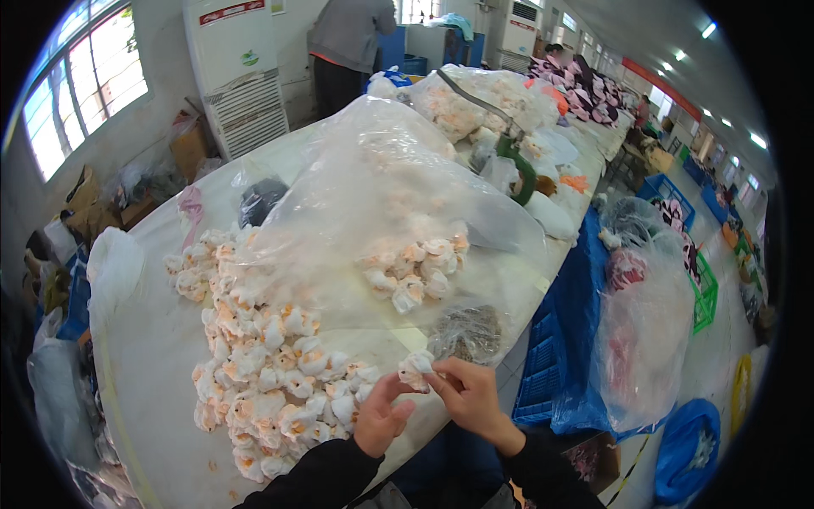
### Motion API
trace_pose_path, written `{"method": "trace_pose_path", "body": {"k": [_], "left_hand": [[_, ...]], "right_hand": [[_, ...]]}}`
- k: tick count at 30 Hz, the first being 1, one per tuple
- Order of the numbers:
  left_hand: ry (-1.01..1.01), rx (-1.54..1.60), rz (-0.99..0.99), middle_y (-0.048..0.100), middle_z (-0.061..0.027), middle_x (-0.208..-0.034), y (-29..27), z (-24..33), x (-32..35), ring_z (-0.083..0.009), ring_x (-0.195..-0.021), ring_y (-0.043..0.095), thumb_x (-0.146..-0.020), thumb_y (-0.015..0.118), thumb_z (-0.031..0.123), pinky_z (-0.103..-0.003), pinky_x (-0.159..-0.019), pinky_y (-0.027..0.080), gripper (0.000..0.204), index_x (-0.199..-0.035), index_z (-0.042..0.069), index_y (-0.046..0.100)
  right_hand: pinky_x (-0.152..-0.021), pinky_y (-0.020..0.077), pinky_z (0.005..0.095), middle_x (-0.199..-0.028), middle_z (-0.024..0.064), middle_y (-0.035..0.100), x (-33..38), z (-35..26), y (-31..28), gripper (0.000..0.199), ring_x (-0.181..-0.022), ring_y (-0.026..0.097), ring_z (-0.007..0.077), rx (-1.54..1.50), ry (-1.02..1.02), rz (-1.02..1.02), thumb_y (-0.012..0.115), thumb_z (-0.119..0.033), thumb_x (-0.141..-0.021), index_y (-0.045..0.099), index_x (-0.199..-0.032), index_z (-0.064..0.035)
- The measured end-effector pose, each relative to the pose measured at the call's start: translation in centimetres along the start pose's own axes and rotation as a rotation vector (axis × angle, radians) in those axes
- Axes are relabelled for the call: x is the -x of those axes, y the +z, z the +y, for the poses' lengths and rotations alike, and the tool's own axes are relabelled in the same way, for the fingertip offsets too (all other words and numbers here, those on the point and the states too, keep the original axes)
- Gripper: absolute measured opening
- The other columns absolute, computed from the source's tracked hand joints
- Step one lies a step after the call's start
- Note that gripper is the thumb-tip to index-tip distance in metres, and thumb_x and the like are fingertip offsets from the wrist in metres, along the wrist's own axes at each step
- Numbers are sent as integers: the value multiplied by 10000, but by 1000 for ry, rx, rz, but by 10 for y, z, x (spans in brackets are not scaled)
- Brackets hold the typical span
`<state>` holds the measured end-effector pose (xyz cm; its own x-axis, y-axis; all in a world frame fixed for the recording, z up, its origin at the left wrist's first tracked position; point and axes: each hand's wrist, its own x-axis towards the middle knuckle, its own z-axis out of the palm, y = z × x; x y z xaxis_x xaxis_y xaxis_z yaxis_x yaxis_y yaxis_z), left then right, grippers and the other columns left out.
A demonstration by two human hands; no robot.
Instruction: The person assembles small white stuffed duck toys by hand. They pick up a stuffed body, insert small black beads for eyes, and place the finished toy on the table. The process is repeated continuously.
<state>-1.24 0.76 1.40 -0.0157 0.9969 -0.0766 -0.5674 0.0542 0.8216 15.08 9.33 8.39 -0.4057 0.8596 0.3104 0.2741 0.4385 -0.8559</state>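
Observation:
My right hand (471, 397) pinches a small white-and-peach plush piece (415, 371) between thumb and fingers, just above the near edge of the table. Close by on the left, my left hand (381, 417) has its index finger at the piece's underside, with the thumb held apart. A heap of similar plush pieces (280, 373) spreads over the table to the left of my hands. More of these pieces (411, 276) sit at the mouth of a large clear plastic bag (356, 182). Beside my right hand lies a clear plastic bundle (466, 332) with dark contents.
A green metal clamp (519, 170) with a bent arm stands on the far part of the table (153, 365). Blue crates (543, 356) and a stuffed clear bag (644, 339) flank its right side. A person (352, 38) stands beyond, near a white floor-standing unit (237, 76).

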Motion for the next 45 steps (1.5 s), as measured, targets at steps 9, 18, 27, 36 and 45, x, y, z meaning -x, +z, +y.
{"method": "trace_pose_path", "body": {"k": [9, 18, 27, 36, 45], "left_hand": [[-242, 311, 66, 657, -55, -1099, 25, -1, 1, -26, -590, 414, -1012, 647, 40, -202, -473, 300, 459, -1446, 47, 498], [91, -478, 49, 676, -14, -1090, 76, 8, 1, 14, -658, 507, -952, 672, -33, -175, -534, 365, 344, -1287, 18, 616], [85, -484, -69, 660, 12, -1043, 130, -20, -12, 9, -617, 474, -951, 676, -20, -183, -541, 360, 347, -1289, 16, 607], [-208, -152, 75, 546, 23, -788, 136, -38, -28, -35, -495, 339, -965, 639, -10, -210, -453, 277, 248, -1193, 76, 590], [-34, -588, -14, 711, -83, -1094, 121, -36, -33, -71, -750, 632, -949, 664, 12, -200, -605, 472, 299, -1239, 28, 597]], "right_hand": [[-517, 457, 386, -715, 77, 596, 56, 49, 10, 141, -593, 612, 275, 204, -325, 123, 808, -118, -860, 675, -837, -79], [-761, 503, 284, -1000, 96, 647, 72, 64, -34, 202, -795, 620, 176, -465, -37, 55, 702, -168, -994, 692, -1111, -3], [-776, 493, 230, -977, -1, 683, 102, 58, -72, 142, -836, 620, 54, -893, 180, 257, 731, -116, -994, 659, -1052, -8], [-674, 426, 198, -839, -47, 615, 115, 84, -71, 142, -774, 542, 12, -885, 220, 287, 719, -129, -1017, 612, -987, -41], [-668, 442, 218, -934, 13, 647, 99, 103, -75, 336, -778, 573, 79, -1171, 218, 187, 690, -169, -1018, 609, -1297, -3]]}}
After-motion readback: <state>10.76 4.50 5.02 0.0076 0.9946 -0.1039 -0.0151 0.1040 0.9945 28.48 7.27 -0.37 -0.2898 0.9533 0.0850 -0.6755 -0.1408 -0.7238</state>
